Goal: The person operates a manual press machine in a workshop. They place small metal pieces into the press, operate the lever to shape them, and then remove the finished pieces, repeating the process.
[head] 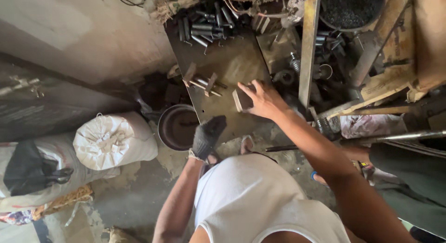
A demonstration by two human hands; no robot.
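Gripping metal block [242,99], rt hand [264,101]

A flat steel plate [232,61] serves as the work surface. The right hand [262,99] rests on a small rectangular metal block [241,99] lying on the plate. Just left of that hand lie angled metal pieces joined by thin rods [203,84]. Beyond it, at the plate's far edge, sits a heap of dark bolts [206,26]. The gloved left hand [206,136] hangs at the plate's near edge.
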